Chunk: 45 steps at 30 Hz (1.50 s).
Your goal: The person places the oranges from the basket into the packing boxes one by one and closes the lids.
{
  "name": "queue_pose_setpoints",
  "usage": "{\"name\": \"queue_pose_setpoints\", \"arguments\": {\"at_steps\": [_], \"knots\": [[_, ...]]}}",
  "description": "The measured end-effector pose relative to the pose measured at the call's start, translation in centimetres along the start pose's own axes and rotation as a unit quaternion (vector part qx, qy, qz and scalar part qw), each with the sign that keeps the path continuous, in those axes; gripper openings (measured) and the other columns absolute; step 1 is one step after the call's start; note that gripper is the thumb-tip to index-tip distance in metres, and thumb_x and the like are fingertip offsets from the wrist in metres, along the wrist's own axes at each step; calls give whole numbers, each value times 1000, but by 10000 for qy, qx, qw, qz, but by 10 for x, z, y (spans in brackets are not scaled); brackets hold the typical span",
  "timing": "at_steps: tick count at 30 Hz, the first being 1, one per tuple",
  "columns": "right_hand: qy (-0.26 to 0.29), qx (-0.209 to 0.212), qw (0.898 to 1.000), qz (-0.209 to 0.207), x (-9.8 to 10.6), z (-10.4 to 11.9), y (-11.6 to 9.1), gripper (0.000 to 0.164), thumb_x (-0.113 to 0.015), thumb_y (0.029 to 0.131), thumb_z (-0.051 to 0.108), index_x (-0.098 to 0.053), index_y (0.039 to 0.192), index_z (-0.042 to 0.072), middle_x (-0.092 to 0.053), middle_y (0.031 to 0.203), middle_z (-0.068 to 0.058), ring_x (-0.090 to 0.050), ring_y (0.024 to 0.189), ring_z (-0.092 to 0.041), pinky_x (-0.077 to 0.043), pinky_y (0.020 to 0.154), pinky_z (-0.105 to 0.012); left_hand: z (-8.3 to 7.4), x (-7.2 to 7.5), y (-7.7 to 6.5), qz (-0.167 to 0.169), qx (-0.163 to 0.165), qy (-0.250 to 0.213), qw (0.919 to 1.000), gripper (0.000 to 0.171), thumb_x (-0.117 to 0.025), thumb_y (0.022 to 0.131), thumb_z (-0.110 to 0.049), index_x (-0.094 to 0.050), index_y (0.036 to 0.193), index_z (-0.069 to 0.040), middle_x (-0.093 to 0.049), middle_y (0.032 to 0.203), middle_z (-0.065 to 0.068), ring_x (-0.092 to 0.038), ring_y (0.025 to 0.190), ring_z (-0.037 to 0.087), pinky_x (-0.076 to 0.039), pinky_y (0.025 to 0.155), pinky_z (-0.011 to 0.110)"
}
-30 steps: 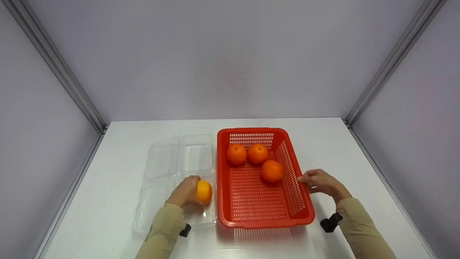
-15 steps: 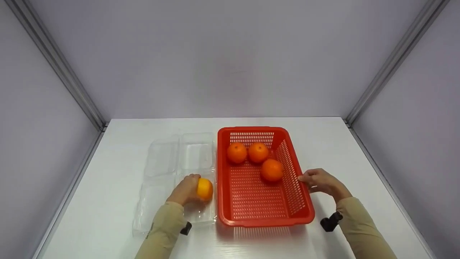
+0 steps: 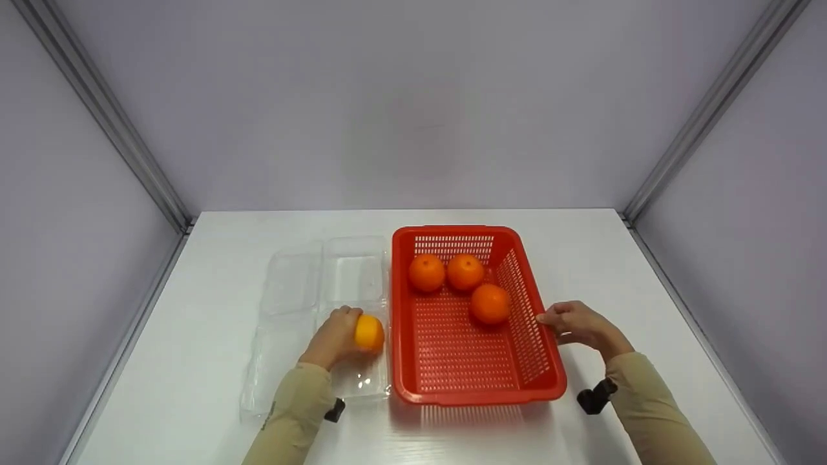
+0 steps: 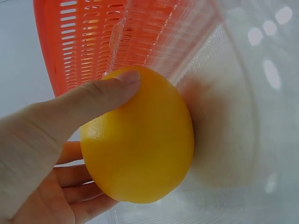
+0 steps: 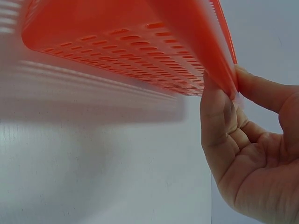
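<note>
My left hand (image 3: 334, 337) grips a smooth yellow-tinted orange (image 4: 145, 144) from its left side, thumb over the top and fingers curled below it. The orange is over the near right compartment of a clear plastic tray (image 3: 354, 294). Right of the tray is a red slotted basket (image 3: 402, 336), with two oranges (image 3: 426, 272) side by side toward its far end and another orange (image 3: 490, 303) near its right wall. My right hand (image 3: 577, 326) pinches the basket's right rim between thumb and fingers. In the right wrist view, the basket's slotted side (image 5: 154, 49) slopes above the table.
The white tabletop (image 3: 226, 252) shows a reddish reflection below the basket's near edge. Grey-white panels (image 3: 413, 110) enclose the table at the back and both sides. A black wrist camera (image 3: 596, 396) sits at the right sleeve's cuff.
My left hand has shifted slightly away from me with the orange, still over the near right compartment. My right hand keeps its pinch on the basket rim.
</note>
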State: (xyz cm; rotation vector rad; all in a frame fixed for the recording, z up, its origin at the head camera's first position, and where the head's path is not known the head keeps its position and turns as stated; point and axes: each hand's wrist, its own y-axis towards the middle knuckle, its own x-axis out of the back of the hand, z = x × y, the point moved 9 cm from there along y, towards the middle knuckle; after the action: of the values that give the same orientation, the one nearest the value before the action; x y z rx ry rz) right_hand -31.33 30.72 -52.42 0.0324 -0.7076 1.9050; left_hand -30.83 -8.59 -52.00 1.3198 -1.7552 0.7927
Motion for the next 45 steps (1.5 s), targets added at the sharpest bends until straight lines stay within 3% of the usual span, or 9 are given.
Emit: {"name": "queue_pose_setpoints", "arguments": {"at_steps": [8, 22, 32, 45], "knots": [[4, -37, 10000, -44, 1, 0, 1, 22, -58, 95, 29, -62, 94, 7, -65, 78, 6, -62, 73, -8, -57, 72, -27, -11, 9, -1, -347, -417, 14, 9985, 54, -78, 71, -16, -59, 116, 8, -59, 114, 26, -58, 100, 38, -52, 94, 50], [18, 2, 10000, -31, 1, -1, 0, 21, -58, 95, 28, -62, 93, 8, -64, 77, 7, -62, 72, -8, -57, 72, -27, -13, 12, 2, -456, -298, -105, 9985, 36, -69, 85, -14, -62, 116, 3, -63, 117, 23, -61, 101, 36, -52, 96, 47], [78, 62, 9999, 18, 0, 0, -1, 19, -58, 95, 28, -61, 90, 10, -64, 77, 7, -62, 72, -7, -57, 72, -26, -17, 14, 2, -290, -97, -269, 9992, 34, -65, 89, -14, -62, 120, 0, -62, 123, 20, -61, 109, 34, -50, 102, 46], [74, -11, 9999, -105, 1, -2, 0, 18, -58, 95, 26, -61, 90, 9, -63, 76, 7, -60, 70, -7, -56, 70, -26, -38, 23, 2, -565, -584, -382, 9960, 35, -67, 88, -16, -62, 118, 2, -66, 118, 20, -63, 110, 34, -52, 100, 45]]}}
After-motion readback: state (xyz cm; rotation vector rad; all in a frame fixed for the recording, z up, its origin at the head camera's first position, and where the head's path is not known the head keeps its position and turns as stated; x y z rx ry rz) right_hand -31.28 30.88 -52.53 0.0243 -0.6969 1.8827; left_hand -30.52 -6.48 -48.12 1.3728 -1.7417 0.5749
